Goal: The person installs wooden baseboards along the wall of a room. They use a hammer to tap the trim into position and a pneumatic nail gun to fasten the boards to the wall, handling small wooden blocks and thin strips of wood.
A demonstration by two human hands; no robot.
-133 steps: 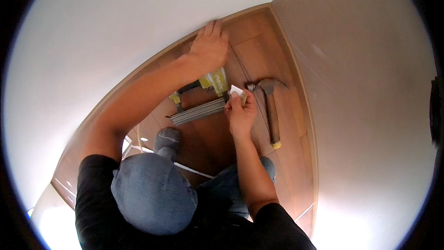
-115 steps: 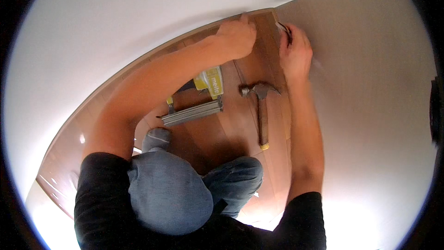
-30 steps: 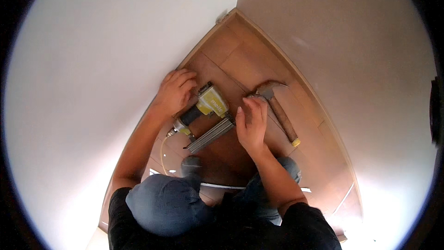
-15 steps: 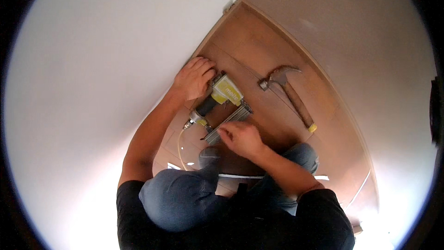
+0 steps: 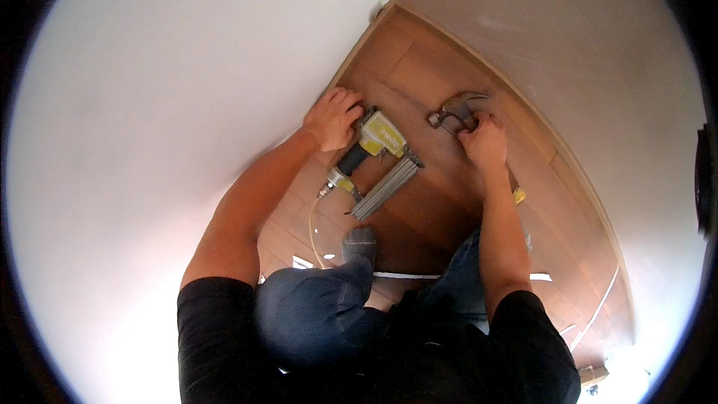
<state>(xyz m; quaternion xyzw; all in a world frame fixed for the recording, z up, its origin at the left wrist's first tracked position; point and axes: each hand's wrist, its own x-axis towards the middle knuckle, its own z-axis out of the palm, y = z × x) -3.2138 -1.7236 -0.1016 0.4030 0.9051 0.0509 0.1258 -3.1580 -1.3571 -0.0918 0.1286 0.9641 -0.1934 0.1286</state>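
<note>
The reddish-brown plank floor (image 5: 404, 206) before you looks like wood, smooth with a low sheen, and the brown baseboard (image 5: 523, 99) along its right edge has a satin, woody finish. Your yellow-green and silver nail gun (image 5: 383, 133) shows a smooth painted body, a matt black handle and a ridged grey metal magazine. The brown-handled claw hammer (image 5: 451, 111) has a dull, dark metal head. Beyond the floor's left edge, the white wall (image 5: 209, 67) is matt. Your blue trousers (image 5: 310, 314) are soft denim, your black sleeve (image 5: 217, 322) matt cloth.
</note>
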